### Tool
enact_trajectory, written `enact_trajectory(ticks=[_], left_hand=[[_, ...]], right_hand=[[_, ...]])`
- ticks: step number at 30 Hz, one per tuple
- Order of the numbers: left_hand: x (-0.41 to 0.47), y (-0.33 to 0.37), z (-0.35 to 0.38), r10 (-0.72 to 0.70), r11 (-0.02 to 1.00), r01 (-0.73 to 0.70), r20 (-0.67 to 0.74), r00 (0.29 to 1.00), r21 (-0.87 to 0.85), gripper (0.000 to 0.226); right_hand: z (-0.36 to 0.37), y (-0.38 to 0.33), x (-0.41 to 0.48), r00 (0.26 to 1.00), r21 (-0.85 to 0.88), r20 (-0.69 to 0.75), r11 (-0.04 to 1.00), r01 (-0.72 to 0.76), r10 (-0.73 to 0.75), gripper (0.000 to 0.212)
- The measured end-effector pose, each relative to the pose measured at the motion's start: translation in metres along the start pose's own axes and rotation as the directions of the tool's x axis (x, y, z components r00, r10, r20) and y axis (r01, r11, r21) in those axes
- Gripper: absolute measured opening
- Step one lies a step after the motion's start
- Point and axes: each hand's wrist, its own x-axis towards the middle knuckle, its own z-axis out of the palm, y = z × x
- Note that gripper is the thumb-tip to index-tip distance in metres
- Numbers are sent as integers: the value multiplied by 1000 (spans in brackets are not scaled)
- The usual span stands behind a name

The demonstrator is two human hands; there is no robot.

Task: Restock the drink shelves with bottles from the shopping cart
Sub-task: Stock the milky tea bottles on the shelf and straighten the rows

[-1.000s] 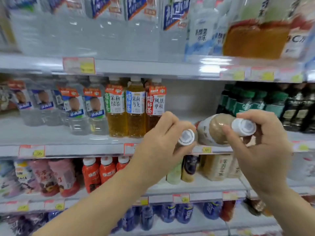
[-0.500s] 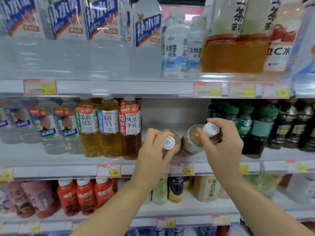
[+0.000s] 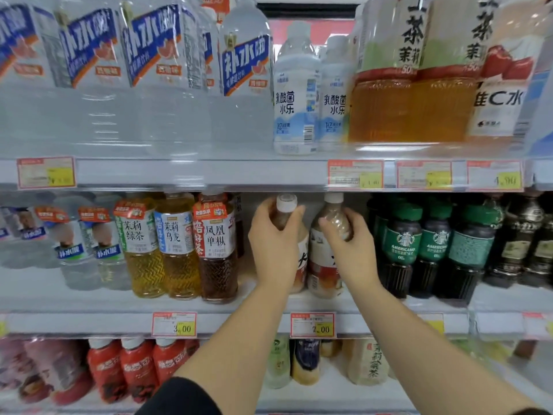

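Observation:
Two brown drink bottles with white caps stand upright side by side in a gap on the middle shelf point(image 3: 389, 307). My left hand point(image 3: 275, 244) wraps the left bottle point(image 3: 286, 202) around its neck and body. My right hand point(image 3: 348, 241) grips the shoulder of the right bottle point(image 3: 324, 265), whose white and red label shows below my fingers. Both bottle bases look to be resting on the shelf. The shopping cart is out of view.
Tea bottles point(image 3: 215, 250) stand just left of the gap and green-capped coffee bottles point(image 3: 404, 250) just right. Large water and tea bottles fill the top shelf point(image 3: 209, 172) overhead. Red-labelled and pale bottles line the lower shelf. Price tags point(image 3: 312, 324) hang on the shelf edges.
Both bottles went from lying tilted with caps toward me to standing upright in the shelf gap. My hands moved forward and up with them. The view has closed in on the shelf.

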Motion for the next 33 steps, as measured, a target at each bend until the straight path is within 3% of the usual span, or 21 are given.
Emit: enact_trajectory(ticks=[4,7,11,15,19,22,24,29,33], left_hand=[[20,-9,5,-37,998,32,92,995,51,34],[26,-16,2,-47,996,32,186,981,80,38],[12,-34,-11,-140,974,92,231,963,208,68],[-19,-54,-19,-221,896,64,315,923,439,106],[-6,-64,-20,-230,888,55,338,913,456,93],[9,-76,-31,-323,924,187,423,846,332,91],[10,-79,-35,-367,905,213,425,828,368,93],[4,-75,-14,-412,775,161,295,862,611,88],[25,-87,1,-420,807,265,198,886,527,68]], right_hand=[[-11,15,-6,976,-7,219,1000,13,-12,76],[-20,26,-7,937,-85,337,994,-65,91,97],[-27,44,-9,894,-204,379,964,-172,239,88],[-20,45,-10,919,-277,314,949,-150,237,78],[-9,50,-7,952,-361,230,926,-110,202,85],[-15,46,-2,906,-329,338,934,-138,253,81],[-19,46,-1,882,-321,386,936,-146,270,80],[-11,49,2,886,-346,362,924,-160,289,73],[4,56,25,892,-399,314,898,-187,326,69]])
